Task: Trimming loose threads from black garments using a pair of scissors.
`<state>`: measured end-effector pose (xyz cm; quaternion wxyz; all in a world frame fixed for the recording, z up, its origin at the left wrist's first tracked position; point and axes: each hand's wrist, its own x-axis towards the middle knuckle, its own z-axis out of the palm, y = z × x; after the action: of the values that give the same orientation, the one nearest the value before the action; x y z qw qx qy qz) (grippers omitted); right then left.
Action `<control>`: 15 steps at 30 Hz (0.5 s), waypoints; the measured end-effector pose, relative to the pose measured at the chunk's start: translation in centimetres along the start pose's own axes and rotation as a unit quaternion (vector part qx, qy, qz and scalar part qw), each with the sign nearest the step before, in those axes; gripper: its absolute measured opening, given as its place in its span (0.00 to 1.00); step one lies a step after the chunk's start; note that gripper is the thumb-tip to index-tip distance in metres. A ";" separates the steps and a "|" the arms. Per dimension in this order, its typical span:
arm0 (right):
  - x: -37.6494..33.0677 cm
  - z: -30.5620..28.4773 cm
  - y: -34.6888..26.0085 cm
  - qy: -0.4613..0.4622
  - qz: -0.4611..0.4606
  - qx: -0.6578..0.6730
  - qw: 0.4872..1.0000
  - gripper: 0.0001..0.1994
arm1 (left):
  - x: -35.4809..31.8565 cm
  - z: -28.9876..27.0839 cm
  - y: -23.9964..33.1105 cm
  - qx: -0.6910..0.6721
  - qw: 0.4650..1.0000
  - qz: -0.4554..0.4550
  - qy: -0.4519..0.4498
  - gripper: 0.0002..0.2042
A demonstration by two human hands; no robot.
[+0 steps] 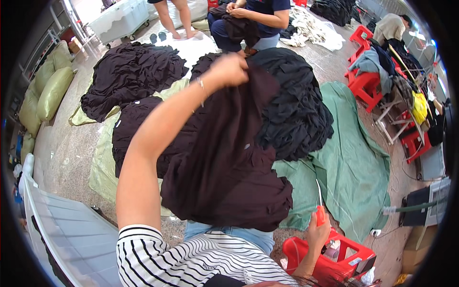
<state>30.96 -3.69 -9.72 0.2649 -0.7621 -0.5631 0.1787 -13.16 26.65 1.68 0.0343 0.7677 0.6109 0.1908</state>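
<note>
Left hand (228, 71): raised high and forward; fingers curled shut, pinching the upper edge of the dark garment (224, 162); a thin bracelet sits on the wrist
Right hand (318, 229): low, at the person's right side, just above the red plastic stool (334, 258); fingers wrapped shut around the red handle of a thread snipper (319, 203); the pale blade points up and slightly left
Dark garment: hangs from the left hand down to the lap; the lower hem bunches over the blue jeans (239, 233); long axis near vertical in the head view, top tilted away from the person
Key relation: the garment lies left of and above the snipper tip; blade and cloth are apart, with a strip of green tarp (354, 158) showing between them; the right hand is nearer the lower right hem, the left hand holds the top
Blade to cloth: blade axis runs roughly parallel to the garment's right edge, not across it
Behind the garment: black garment pile (296, 100) on the tarp; dark brown garment pile (129, 76) to the left on the floor
Nearby: a seated person's hands (239, 9) work on another dark piece at the top of the view
</note>
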 end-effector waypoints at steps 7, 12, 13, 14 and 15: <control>2.8 2.0 -1.1 0.024 -0.005 -0.001 1.000 0.13 | 11.7 -19.5 -11.4 -0.061 0.783 -0.072 0.615 0.07; 3.9 2.9 -1.8 0.030 0.001 -0.018 0.999 0.13 | 11.2 -15.5 -9.9 -0.147 0.838 -0.108 0.515 0.10; 4.2 3.4 -2.0 0.025 -0.029 -0.009 0.999 0.13 | 10.6 -14.8 -15.3 -0.093 0.823 -0.139 0.543 0.14; 4.3 3.6 -2.2 0.030 -0.020 -0.016 0.999 0.13 | 10.5 -10.3 -12.6 -0.152 0.847 -0.145 0.489 0.12; 4.4 3.7 -2.5 0.022 -0.012 -0.014 1.000 0.13 | 8.7 -7.6 -10.6 -0.158 0.862 -0.195 0.441 0.10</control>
<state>28.30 1.78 -11.07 0.2689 -0.7625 -0.5689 0.1503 -23.99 36.24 7.89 -0.0817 0.4528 0.6611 0.5927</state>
